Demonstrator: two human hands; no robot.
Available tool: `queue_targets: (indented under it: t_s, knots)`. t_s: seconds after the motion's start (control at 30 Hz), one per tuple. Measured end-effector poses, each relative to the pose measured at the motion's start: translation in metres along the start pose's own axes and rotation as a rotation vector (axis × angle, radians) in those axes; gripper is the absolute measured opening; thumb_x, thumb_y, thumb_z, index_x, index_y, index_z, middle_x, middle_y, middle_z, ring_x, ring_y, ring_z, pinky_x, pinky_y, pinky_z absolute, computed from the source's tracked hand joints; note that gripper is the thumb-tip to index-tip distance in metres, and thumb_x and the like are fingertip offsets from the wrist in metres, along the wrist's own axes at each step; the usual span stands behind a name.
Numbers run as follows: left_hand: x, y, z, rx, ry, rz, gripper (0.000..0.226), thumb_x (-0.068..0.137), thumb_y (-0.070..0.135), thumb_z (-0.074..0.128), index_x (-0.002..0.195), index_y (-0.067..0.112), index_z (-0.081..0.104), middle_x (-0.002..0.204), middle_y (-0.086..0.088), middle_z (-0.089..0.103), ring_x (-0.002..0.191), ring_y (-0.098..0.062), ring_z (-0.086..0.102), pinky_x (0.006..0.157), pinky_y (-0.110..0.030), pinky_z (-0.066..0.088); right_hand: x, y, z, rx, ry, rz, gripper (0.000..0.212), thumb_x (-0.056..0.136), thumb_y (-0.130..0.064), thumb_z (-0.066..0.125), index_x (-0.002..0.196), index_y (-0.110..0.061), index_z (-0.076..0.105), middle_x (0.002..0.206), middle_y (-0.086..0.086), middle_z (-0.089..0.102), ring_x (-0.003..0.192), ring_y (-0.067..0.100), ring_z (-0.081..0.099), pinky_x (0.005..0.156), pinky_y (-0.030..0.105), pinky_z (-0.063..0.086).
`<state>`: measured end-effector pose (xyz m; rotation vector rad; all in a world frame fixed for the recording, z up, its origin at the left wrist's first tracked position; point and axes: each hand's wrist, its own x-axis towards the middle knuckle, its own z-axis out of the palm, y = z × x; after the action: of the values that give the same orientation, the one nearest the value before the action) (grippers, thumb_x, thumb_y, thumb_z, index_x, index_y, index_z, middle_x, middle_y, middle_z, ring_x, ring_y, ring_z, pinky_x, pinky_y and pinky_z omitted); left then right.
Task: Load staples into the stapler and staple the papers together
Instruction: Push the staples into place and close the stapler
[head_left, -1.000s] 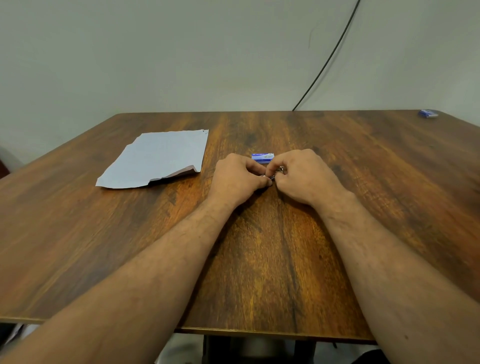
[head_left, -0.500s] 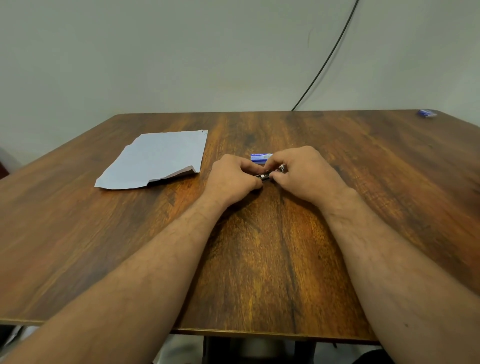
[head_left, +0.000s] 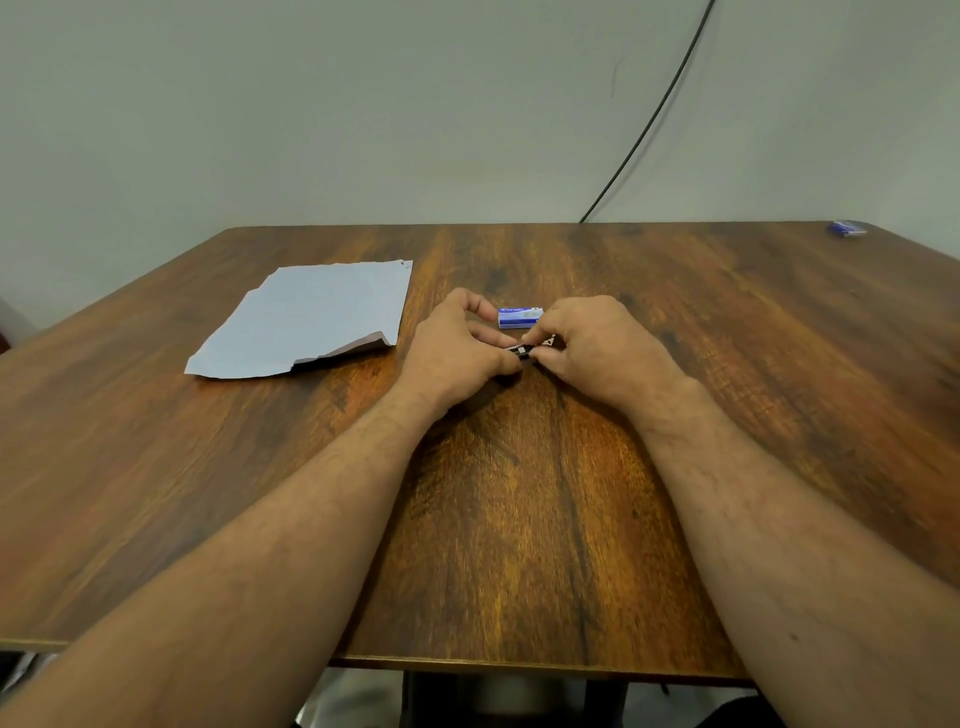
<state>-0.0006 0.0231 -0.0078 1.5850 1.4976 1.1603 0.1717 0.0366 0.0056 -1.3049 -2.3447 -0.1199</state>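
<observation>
Head view: a small dark stapler is held low over the middle of the wooden table, gripped from both ends. The left hand is closed on its left end, with the thumb and index finger arched above, while the fingers of the right hand are pinched on its right end, where a little metal shows. Whether a staple strip is already seated cannot be told, since the hands hide most of the tool. The two-handed hold is judged to serve loading: one hand steadies the body so that the other can work the magazine. A blue and white staple box lies just behind the hands, kept within easy reach for that step. The papers are laid flat well to the left, apart from the hands, one near corner curled up; stapling is not yet begun. A second small blue item rests at the far right corner, too small to identify. A black cable runs down the wall behind.
</observation>
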Motion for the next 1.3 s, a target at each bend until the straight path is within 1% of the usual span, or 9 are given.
queue_targets:
  t_s: [0.13,0.27,0.33,0.4,0.47,0.53,0.8,1.07,1.3]
  knots:
    - [0.0,-0.001,-0.001,-0.019,-0.003,-0.007,0.047,0.07,-0.002,0.083,0.098,0.023,0.056,0.086,0.002,0.08,0.088,-0.013,0.076,0.096,-0.047,0.056,-0.007,0.003,-0.002,0.156,0.087,0.056,0.016,0.087,-0.017,0.072,0.102,-0.018,0.08,0.098,0.004,0.078,0.092,0.018,0.068,0.087,0.029,0.049]
    - [0.002,-0.003,0.001,-0.023,0.03,0.008,0.047,0.067,-0.005,0.084,0.093,0.024,0.056,0.086,0.002,0.08,0.088,-0.014,0.075,0.096,-0.047,0.056,-0.009,0.004,-0.004,0.181,0.11,0.1,0.017,0.088,-0.017,0.072,0.103,-0.019,0.079,0.101,0.002,0.078,0.087,0.005,0.059,0.082,0.016,0.038]
    - [0.001,-0.004,0.002,-0.011,0.033,0.009,0.048,0.066,-0.005,0.085,0.092,0.023,0.056,0.086,0.002,0.079,0.088,-0.013,0.075,0.095,-0.046,0.057,-0.009,0.003,-0.005,0.179,0.084,0.084,0.017,0.087,-0.017,0.074,0.103,-0.019,0.08,0.101,0.001,0.078,0.092,0.009,0.064,0.084,0.019,0.042]
    - [0.001,-0.003,0.002,-0.003,0.029,0.009,0.048,0.065,-0.006,0.085,0.091,0.023,0.056,0.086,0.002,0.079,0.088,-0.013,0.075,0.094,-0.046,0.057,-0.006,0.002,-0.002,0.112,0.036,0.023,0.018,0.088,-0.017,0.073,0.105,-0.018,0.08,0.102,0.004,0.077,0.097,0.02,0.068,0.09,0.031,0.049]
    - [0.002,-0.003,0.002,-0.004,0.02,0.01,0.048,0.064,-0.007,0.085,0.09,0.022,0.057,0.085,0.002,0.079,0.088,-0.012,0.075,0.095,-0.045,0.057,-0.001,0.002,0.001,0.033,-0.004,-0.018,0.019,0.089,-0.019,0.072,0.106,-0.016,0.08,0.103,0.007,0.075,0.1,0.027,0.067,0.091,0.04,0.05]
    - [0.002,-0.003,0.001,0.0,0.013,0.006,0.048,0.064,-0.007,0.086,0.09,0.021,0.058,0.084,0.002,0.079,0.088,-0.012,0.075,0.095,-0.045,0.057,0.001,0.002,0.004,0.006,-0.003,-0.027,0.019,0.089,-0.019,0.071,0.105,-0.015,0.08,0.103,0.01,0.073,0.101,0.03,0.066,0.091,0.042,0.05]
    - [0.003,-0.003,-0.001,0.003,-0.001,0.005,0.046,0.066,-0.007,0.086,0.092,0.021,0.059,0.086,0.001,0.079,0.087,-0.012,0.076,0.094,-0.044,0.059,0.0,0.004,0.009,-0.021,0.041,-0.066,0.014,0.088,-0.018,0.071,0.096,-0.015,0.081,0.096,0.011,0.069,0.091,0.032,0.066,0.082,0.044,0.05]
    - [0.004,-0.002,-0.003,-0.017,-0.036,-0.01,0.046,0.067,-0.008,0.084,0.097,0.018,0.061,0.092,-0.001,0.079,0.089,-0.014,0.076,0.095,-0.043,0.058,0.003,0.004,0.01,0.021,0.049,-0.004,0.016,0.087,-0.019,0.073,0.101,-0.016,0.08,0.104,0.007,0.072,0.101,0.026,0.065,0.091,0.04,0.049]
    - [0.002,-0.002,-0.005,-0.077,-0.078,-0.011,0.049,0.068,-0.016,0.08,0.105,0.01,0.061,0.095,-0.006,0.078,0.092,-0.017,0.075,0.092,-0.039,0.06,0.002,0.01,0.015,0.347,0.129,0.134,0.013,0.074,-0.012,0.082,0.083,-0.021,0.082,0.084,-0.007,0.067,0.089,0.012,0.062,0.089,0.033,0.049]
